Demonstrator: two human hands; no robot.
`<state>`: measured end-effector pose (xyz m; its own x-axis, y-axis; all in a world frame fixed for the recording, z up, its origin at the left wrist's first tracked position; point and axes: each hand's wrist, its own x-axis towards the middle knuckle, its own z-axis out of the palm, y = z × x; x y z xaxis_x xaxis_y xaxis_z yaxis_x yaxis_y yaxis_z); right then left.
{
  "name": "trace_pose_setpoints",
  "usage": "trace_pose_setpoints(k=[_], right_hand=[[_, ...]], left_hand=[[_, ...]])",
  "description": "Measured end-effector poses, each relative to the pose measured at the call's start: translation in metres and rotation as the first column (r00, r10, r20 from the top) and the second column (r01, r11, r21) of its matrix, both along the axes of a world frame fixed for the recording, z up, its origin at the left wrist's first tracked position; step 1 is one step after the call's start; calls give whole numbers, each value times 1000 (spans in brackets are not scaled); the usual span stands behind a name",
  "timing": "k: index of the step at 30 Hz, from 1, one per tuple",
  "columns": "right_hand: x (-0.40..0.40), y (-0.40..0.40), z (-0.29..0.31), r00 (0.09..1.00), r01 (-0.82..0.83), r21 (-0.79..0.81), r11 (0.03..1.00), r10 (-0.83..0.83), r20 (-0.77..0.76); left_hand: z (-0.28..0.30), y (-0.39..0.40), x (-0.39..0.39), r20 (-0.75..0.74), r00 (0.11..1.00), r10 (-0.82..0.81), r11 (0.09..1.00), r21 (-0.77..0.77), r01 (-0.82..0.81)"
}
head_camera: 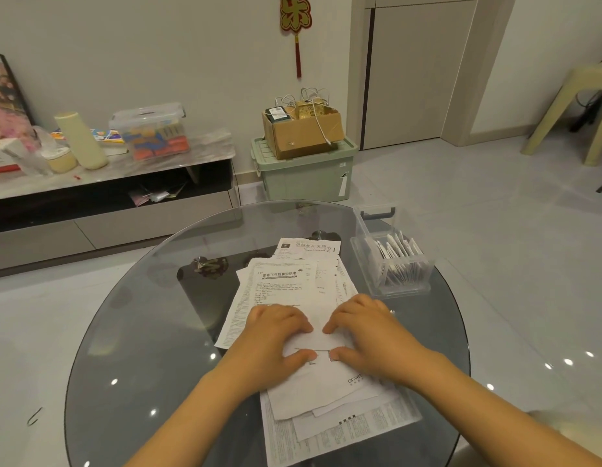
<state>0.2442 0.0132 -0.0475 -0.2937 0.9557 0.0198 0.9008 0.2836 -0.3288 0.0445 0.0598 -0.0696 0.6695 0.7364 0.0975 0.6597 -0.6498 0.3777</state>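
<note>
Paper is what I see in hand here: one small white folded sheet (321, 342) lying on the pile at the middle of the round glass table (141, 332). Two hands are on it; the left hand (276, 335) and right hand (367, 335) sit side by side, each with fingers bent over the far edge and thumb at the near edge, pinching it. I count at least three printed leaflets (279, 284) beyond the hands and at least three larger sheets (326, 396) beneath. One clear box (400, 288) stands to the right, holding upright sachets (399, 247) too crowded to count.
</note>
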Motion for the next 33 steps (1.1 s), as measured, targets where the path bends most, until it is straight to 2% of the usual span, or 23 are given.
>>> trace_pose_setpoints(k=[3, 5, 10, 14, 17, 25, 28, 33], right_hand=[[0, 1, 1, 999, -28, 47, 998, 26, 42], [-2, 1, 4, 1000, -7, 81, 997, 6, 7], [-7, 8, 6, 984, 150, 77, 986, -141, -111], [-9, 17, 1, 953, 237, 18, 971, -229, -197], [-10, 20, -3, 946, 242, -7, 970, -238, -219], [-4, 25, -10, 952, 217, -14, 976, -215, -218], [-3, 24, -11, 974, 161, 18, 987, -155, -167], [-1, 20, -10, 996, 77, 73, 994, -74, -41]], left_hand=[[1, -1, 2, 17, 1000, 2, 999, 39, -3], [2, -1, 3, 51, 999, 12, 999, 38, -14], [7, 2, 15, 222, 956, 193, 980, -93, -176], [8, 7, 26, 194, 937, 289, 954, -136, -266], [7, 12, 31, 170, 936, 310, 948, -132, -290], [6, 21, 24, 194, 927, 321, 933, -235, -274], [6, 22, 18, 189, 949, 252, 961, -167, -222], [5, 22, 14, 72, 995, 62, 998, -22, -60]])
